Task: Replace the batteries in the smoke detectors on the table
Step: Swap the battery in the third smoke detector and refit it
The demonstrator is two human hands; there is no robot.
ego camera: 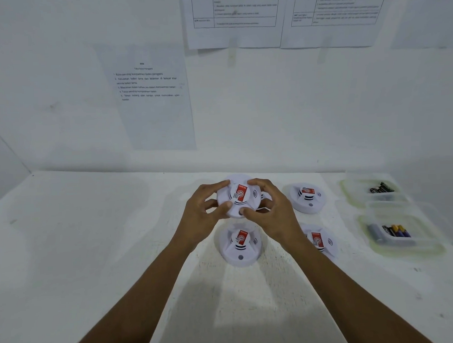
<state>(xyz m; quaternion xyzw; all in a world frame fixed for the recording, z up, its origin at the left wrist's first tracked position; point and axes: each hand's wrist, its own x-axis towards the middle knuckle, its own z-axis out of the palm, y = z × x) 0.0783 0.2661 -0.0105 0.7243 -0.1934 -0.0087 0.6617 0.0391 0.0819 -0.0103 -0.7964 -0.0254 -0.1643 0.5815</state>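
A round white smoke detector (238, 196) with a red label is held above the table between both hands. My left hand (205, 210) grips its left rim, fingers curled over the top edge and thumb on the front. My right hand (269, 208) grips the right rim the same way. Three more white detectors lie on the table: one (239, 246) just below the held one, one (308, 197) at the right rear, and one (320, 241) partly hidden behind my right wrist.
Two clear plastic containers stand at the right on the white table (94, 240): the rear one (375, 189) holds dark batteries, the nearer one (399, 234) holds several batteries with yellow and blue ends. Printed instruction sheets (151, 97) hang on the wall behind.
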